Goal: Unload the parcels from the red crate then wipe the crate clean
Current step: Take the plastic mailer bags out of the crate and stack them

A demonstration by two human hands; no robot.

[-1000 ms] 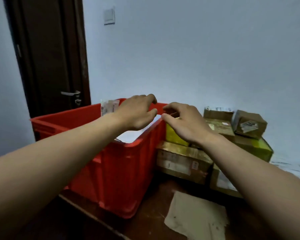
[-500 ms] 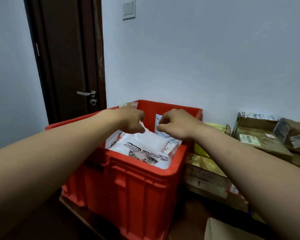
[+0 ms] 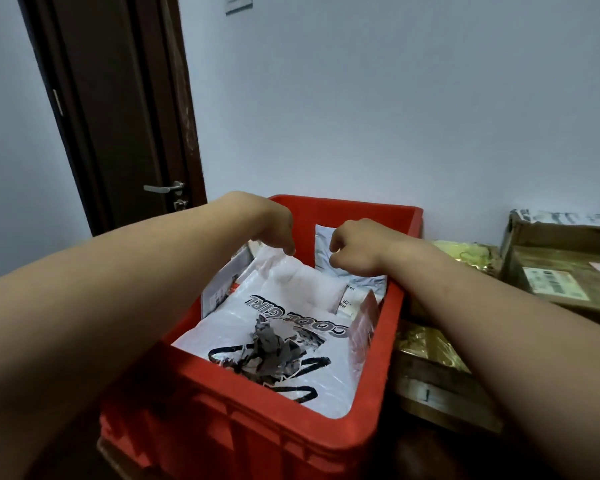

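The red crate (image 3: 361,403) sits at centre, with gold-wrapped parcels (image 3: 430,355) and cardboard boxes (image 3: 561,271) stacked just beside its right wall. Inside it, a white plastic mailer bag printed "COOL GIRL" (image 3: 274,334) lies uppermost, its long axis running from the near wall toward the far wall, tilted so the far end is raised. A grey mailer (image 3: 326,247) stands behind it against the far side, and a boxed parcel (image 3: 361,320) is wedged at the right. Both forearms reach over the near rim to the bag's far edge. The left hand (image 3: 274,226) is curled, fingertips pinching the bag's far-left edge. The right hand (image 3: 354,247) is closed into a loose fist just beside the far-right edge; whether it grips the plastic cannot be told. The left hand is the nearer to a secure hold. Unloading appears to be at an early stage, and the lift likely calls for drawing the bag upward and toward the person.
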